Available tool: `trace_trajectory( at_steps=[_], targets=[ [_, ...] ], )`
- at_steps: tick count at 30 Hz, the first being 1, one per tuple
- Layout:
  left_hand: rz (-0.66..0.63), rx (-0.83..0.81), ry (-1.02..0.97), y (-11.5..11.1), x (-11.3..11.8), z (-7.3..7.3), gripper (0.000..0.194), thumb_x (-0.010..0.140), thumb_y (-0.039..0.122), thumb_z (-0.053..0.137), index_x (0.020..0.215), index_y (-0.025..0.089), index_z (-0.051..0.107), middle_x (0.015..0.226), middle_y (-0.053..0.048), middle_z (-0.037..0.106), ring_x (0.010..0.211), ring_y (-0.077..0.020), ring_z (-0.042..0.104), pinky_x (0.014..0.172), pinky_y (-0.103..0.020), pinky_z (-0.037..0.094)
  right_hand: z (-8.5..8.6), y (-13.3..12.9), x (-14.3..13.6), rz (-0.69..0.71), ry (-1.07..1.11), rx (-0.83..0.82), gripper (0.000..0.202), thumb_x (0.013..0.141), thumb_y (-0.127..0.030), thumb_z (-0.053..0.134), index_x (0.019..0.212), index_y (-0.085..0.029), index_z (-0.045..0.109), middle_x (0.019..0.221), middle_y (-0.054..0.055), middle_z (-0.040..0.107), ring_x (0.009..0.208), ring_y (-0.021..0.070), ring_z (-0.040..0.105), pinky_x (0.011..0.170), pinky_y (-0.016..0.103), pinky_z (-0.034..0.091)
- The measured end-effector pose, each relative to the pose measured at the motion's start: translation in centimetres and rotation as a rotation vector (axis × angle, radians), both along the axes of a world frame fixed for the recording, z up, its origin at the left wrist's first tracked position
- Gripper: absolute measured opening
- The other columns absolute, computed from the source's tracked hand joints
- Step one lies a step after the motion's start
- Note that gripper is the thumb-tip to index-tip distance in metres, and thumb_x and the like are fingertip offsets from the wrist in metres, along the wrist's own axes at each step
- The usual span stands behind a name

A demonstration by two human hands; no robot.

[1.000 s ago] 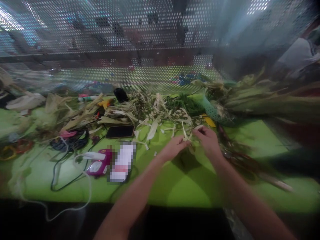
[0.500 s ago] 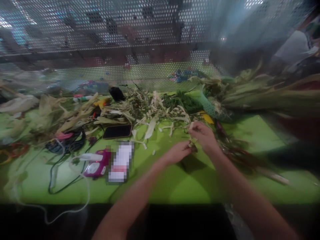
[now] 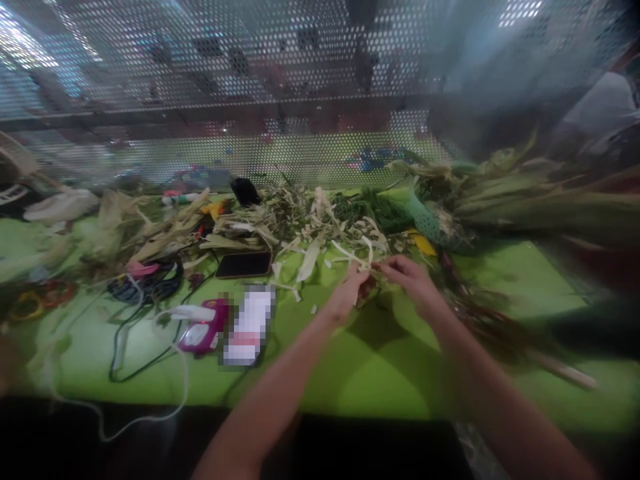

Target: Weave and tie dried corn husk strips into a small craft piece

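Note:
My left hand [image 3: 350,291] is closed around pale strips of dried husk [image 3: 369,250], whose ends stick up above the fingers and curve over. Close beside it on the right, my right hand [image 3: 411,279] has thumb and fingertips pinched together at the base of these strips. What exactly lies between those right fingertips is too small and blurred to make out. Both hands are slightly above the green table [image 3: 345,380], and their shadow falls below them. Loose husk scraps [image 3: 311,259] lie just beyond the left hand.
Left of my arms lie a magenta device [image 3: 206,327] with a white cord, a pixelated light rectangle [image 3: 249,327] and a dark phone [image 3: 244,265]. A green mesh basket [image 3: 425,217] with long husks stands at the back right. A perforated screen [image 3: 310,147] rises behind. Dark reddish stems [image 3: 493,317] lie right.
My left hand has turned upward and moved closer to the right hand; pale strips now stand up from it. My right hand has lowered slightly. The whole view has shifted a little.

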State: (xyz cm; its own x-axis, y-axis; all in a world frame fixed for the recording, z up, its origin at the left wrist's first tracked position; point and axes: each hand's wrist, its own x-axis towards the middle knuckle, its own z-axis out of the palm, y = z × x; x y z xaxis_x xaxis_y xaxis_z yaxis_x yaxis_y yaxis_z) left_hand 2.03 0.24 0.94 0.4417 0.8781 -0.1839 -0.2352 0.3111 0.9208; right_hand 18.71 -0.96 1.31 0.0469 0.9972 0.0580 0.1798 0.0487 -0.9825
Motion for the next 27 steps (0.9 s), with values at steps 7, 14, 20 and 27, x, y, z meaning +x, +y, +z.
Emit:
trace_trajectory(
  at_steps=[7, 14, 20, 27],
  targets=[
    [-0.021, 0.003, -0.070, 0.1, -0.2, -0.6, 0.030, 0.081, 0.043, 0.061, 0.094, 0.019, 0.049, 0.057, 0.008, 0.032, 0.048, -0.0057, 0.027, 0.047, -0.021, 0.018, -0.2, -0.1, -0.3, -0.010, -0.186, 0.096, 0.032, 0.079, -0.049, 0.066, 0.068, -0.020, 0.062, 0.062, -0.002, 0.053, 0.062, 0.0140, 0.045, 0.057, 0.026, 0.036],
    [0.030, 0.025, -0.011, 0.5, -0.7, -0.7, 0.038, 0.078, 0.051, 0.066, 0.079, 0.018, 0.046, 0.054, 0.009, 0.035, 0.044, -0.0042, 0.026, 0.045, -0.021, 0.017, 0.4, 0.1, 0.5, -0.129, -0.257, 0.137, 0.025, 0.077, -0.042, 0.066, 0.066, -0.020, 0.062, 0.061, -0.001, 0.053, 0.061, 0.0143, 0.046, 0.057, 0.027, 0.035],
    [-0.028, 0.098, 0.034, 0.6, -0.9, -0.4, 0.032, 0.082, 0.047, 0.063, 0.088, 0.016, 0.056, 0.059, 0.006, 0.040, 0.051, -0.0057, 0.033, 0.048, -0.022, 0.020, 0.5, 0.2, 0.3, 0.009, -0.069, 0.011, 0.030, 0.076, -0.050, 0.069, 0.079, -0.020, 0.070, 0.074, 0.001, 0.066, 0.070, 0.0169, 0.057, 0.065, 0.029, 0.044],
    [-0.122, 0.173, 0.112, 0.2, -0.3, -0.4, 0.033, 0.085, 0.048, 0.057, 0.081, 0.015, 0.060, 0.064, 0.000, 0.053, 0.059, -0.0102, 0.044, 0.058, -0.025, 0.033, -0.1, 0.2, -0.4, -0.043, 0.116, -0.004, 0.030, 0.068, -0.048, 0.076, 0.073, -0.020, 0.066, 0.068, -0.001, 0.063, 0.067, 0.0156, 0.056, 0.067, 0.029, 0.046]
  ],
)
